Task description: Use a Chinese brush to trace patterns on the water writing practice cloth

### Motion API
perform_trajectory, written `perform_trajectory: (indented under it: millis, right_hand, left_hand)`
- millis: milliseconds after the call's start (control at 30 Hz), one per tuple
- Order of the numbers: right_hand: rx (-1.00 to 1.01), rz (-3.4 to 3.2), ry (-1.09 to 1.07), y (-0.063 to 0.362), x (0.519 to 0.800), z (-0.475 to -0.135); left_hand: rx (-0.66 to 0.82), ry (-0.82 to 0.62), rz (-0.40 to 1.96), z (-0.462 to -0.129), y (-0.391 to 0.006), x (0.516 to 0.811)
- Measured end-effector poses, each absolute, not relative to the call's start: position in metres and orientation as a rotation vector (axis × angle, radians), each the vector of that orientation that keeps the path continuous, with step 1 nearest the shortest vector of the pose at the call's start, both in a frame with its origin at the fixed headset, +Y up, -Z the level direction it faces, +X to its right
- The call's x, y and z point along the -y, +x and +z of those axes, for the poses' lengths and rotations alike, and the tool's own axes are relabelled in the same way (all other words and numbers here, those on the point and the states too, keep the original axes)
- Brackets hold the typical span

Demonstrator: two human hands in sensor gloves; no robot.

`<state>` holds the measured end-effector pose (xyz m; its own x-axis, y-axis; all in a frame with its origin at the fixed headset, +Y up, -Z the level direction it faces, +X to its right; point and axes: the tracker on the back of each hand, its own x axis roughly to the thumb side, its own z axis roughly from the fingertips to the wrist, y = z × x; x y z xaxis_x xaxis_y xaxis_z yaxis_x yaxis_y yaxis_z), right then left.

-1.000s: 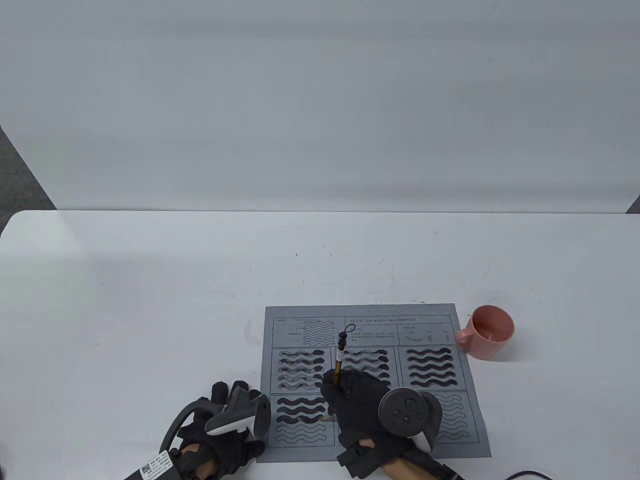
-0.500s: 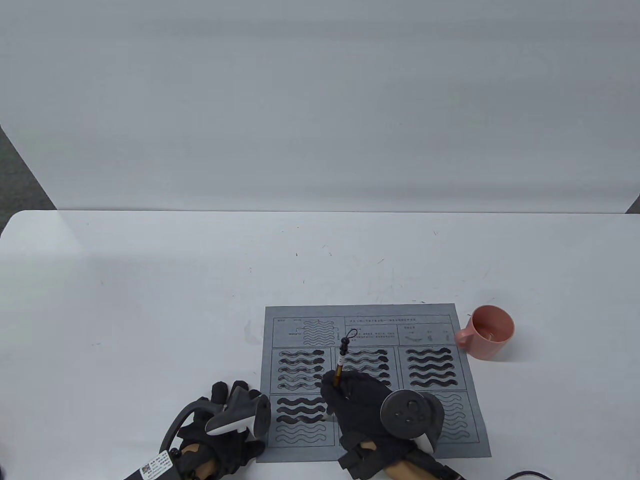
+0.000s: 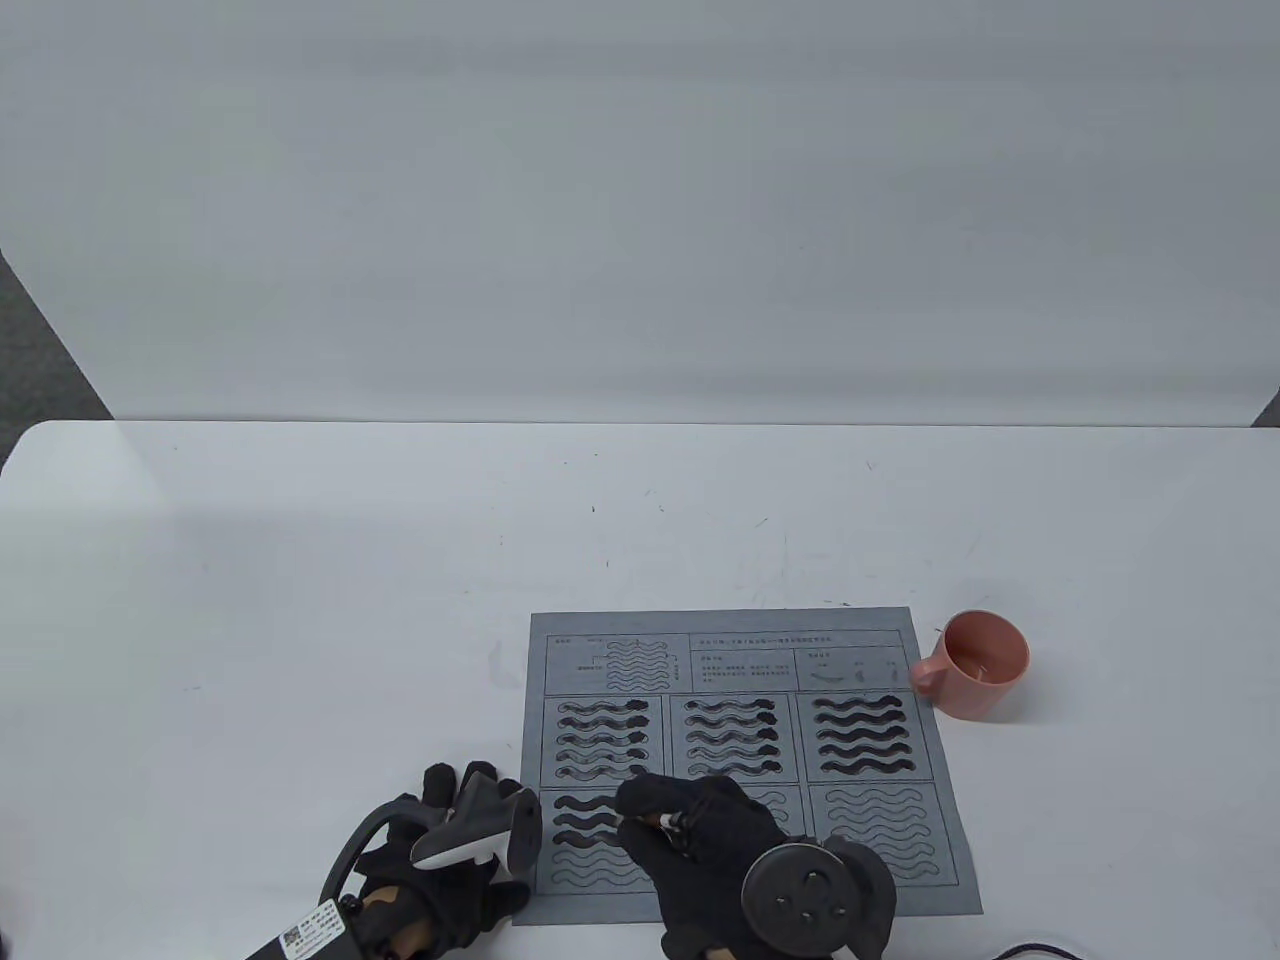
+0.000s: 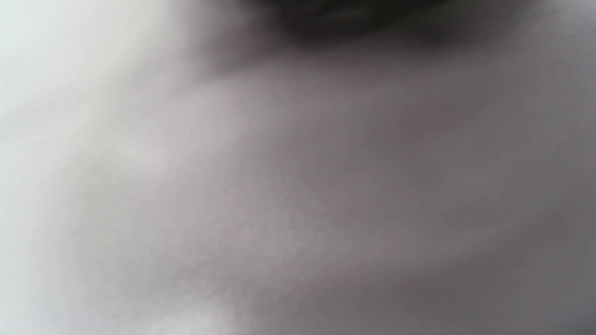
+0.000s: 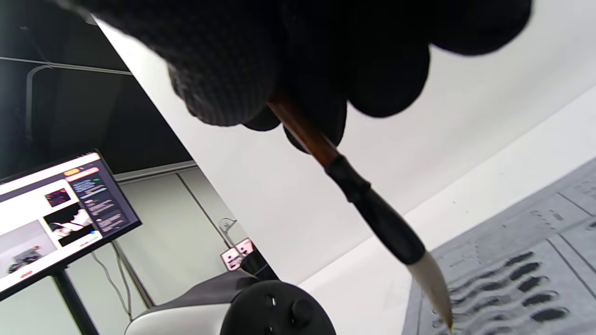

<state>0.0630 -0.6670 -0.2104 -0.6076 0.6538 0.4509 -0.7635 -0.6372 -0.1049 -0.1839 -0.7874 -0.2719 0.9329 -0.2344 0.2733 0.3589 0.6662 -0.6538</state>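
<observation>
A grey water-writing cloth (image 3: 860, 650) printed with panels of wavy lines lies at the table's near middle; several waves are dark and wet. My right hand (image 3: 655, 815) hovers over the bottom-left and bottom-middle panels and grips the Chinese brush (image 3: 662, 822), which is almost hidden beneath the glove in the table view. The right wrist view shows the brush (image 5: 372, 209) with its brown shaft, black ferrule and white tip touching the cloth (image 5: 535, 242). My left hand (image 3: 460, 795) rests flat on the table at the cloth's left edge and holds nothing.
A pink mug (image 3: 980, 665) holding water stands just right of the cloth's top right corner. A monitor (image 5: 56, 214) shows off the table in the right wrist view. The left wrist view is only a grey blur.
My right hand has shifted left and toward the near edge. The brush has tipped over, so its looped top end no longer sticks up above the hand. The left hand stays put.
</observation>
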Motion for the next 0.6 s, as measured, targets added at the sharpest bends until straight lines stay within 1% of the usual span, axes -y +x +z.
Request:
perform_trajectory:
  millis: [33, 167, 200, 233, 267, 300, 333, 433, 500, 533, 600]
  right_hand:
    - [0.356, 2.252, 0.450, 0.062, 0.669, -0.209]
    - [0.190, 2.132, 0.325, 0.058, 0.678, -0.217]
    - [0.175, 2.057, 0.338, 0.057, 0.677, -0.222]
    - [0.141, 1.961, 0.412, 0.056, 0.674, -0.229]
    - [0.118, 1.952, 0.394, 0.057, 0.674, -0.229]
    - [0.131, 1.955, 0.353, 0.059, 0.675, -0.229]
    - [0.191, 1.955, 0.350, 0.061, 0.678, -0.229]
    - [0.358, 1.998, 0.454, 0.060, 0.690, -0.234]
    - [0.369, 2.021, 0.493, 0.060, 0.698, -0.238]
    - [0.347, 1.989, 0.517, 0.059, 0.702, -0.241]
    - [0.277, 1.975, 0.489, 0.059, 0.710, -0.243]
  left_hand:
    - [0.168, -0.777, -0.329, -0.272, -0.184, 0.787]
    - [0.162, -0.770, -0.329, -0.272, -0.184, 0.787]
    - [0.160, -0.772, -0.328, -0.272, -0.184, 0.787]
    - [0.159, -0.774, -0.326, -0.272, -0.184, 0.787]
    - [0.158, -0.773, -0.324, -0.272, -0.184, 0.787]
    - [0.157, -0.773, -0.324, -0.272, -0.184, 0.787]
    - [0.157, -0.772, -0.323, -0.272, -0.184, 0.787]
    - [0.160, -0.772, -0.323, -0.272, -0.184, 0.788]
    - [0.162, -0.770, -0.327, -0.272, -0.184, 0.788]
    - [0.163, -0.768, -0.334, -0.272, -0.184, 0.788]
    - [0.166, -0.766, -0.336, -0.272, -0.184, 0.788]
